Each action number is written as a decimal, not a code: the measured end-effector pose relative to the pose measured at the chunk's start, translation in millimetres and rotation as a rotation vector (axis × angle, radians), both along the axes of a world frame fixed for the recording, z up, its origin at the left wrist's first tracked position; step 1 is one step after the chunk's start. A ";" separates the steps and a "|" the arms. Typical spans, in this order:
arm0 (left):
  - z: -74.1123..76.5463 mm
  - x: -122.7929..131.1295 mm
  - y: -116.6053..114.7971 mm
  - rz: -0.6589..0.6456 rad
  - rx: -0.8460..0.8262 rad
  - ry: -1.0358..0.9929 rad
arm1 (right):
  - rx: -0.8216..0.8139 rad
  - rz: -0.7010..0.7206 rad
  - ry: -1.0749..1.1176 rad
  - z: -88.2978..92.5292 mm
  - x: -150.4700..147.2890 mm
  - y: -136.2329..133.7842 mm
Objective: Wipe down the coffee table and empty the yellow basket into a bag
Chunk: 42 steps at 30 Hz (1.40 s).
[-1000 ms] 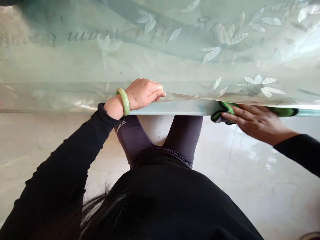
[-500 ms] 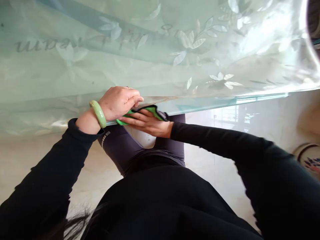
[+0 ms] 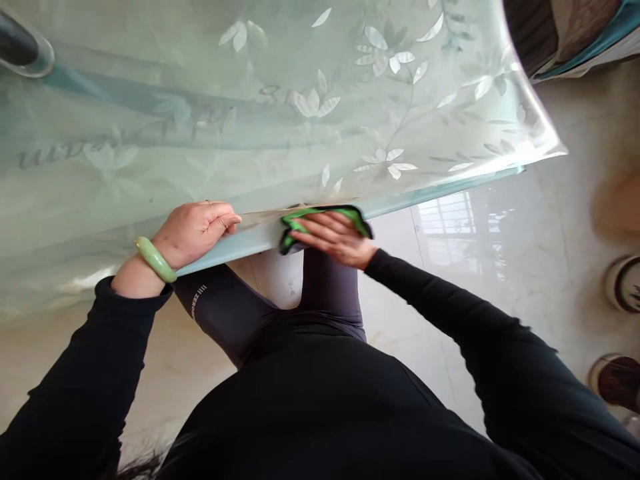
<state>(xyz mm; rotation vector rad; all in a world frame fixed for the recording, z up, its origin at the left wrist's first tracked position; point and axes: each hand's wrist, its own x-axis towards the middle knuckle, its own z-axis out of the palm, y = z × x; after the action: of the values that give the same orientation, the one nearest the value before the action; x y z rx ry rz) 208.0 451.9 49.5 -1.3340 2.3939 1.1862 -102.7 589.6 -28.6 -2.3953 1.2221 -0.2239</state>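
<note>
A pale green table (image 3: pixel 440 187) is covered by a clear plastic sheet (image 3: pixel 350 107) printed with white leaves. My left hand (image 3: pixel 197 230), with a green bangle on the wrist, pinches the sheet's near edge and holds it lifted off the table. My right hand (image 3: pixel 335 239) presses a green cloth (image 3: pixel 320 217) flat against the table's front edge, just under the lifted sheet, fingers stretched over the cloth. The two hands are a short way apart.
Glossy light floor tiles (image 3: pixel 490 267) lie below and to the right of the table. A dark round object (image 3: pixel 23 47) rests at the table's far left. Two round items (image 3: pixel 620 283) stand on the floor at right. My legs are close against the table edge.
My right hand swept the green cloth leftward along the table edge up to my left hand, then back a little to the right. My left hand kept holding the sheet's edge.
</note>
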 end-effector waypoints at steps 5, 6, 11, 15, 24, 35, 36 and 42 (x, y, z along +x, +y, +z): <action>-2.2 3.0 0.4 -0.002 0.003 0.004 | -0.170 -0.617 0.082 -18.4 -149.7 29.3; -2.9 3.6 0.6 -0.004 -0.003 0.014 | -0.254 -0.680 0.077 -18.8 -168.5 33.6; -2.7 3.0 0.4 0.008 0.009 0.034 | -0.379 -0.789 0.093 -8.5 -171.3 42.9; -0.9 1.0 -1.0 0.029 0.038 0.031 | -0.276 -0.877 0.049 -1.8 -127.9 37.6; -3.7 1.6 1.2 0.038 0.013 0.074 | -0.174 -0.864 0.037 23.2 -107.7 27.8; -12.1 3.0 0.2 0.004 -0.056 0.083 | -0.144 -0.876 0.037 27.8 -102.1 23.5; -12.7 2.9 0.3 0.002 -0.065 0.088 | -0.152 -0.886 0.036 26.9 -101.6 22.6; -13.1 1.8 0.7 -0.004 -0.072 0.102 | -0.164 -0.875 0.007 27.9 -101.9 22.4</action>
<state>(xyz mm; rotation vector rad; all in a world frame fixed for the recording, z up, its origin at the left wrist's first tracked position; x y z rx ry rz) 209.8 452.6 36.4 -1.3185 2.5315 1.2058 -204.5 611.9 -0.7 -1.8158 2.2538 -0.5879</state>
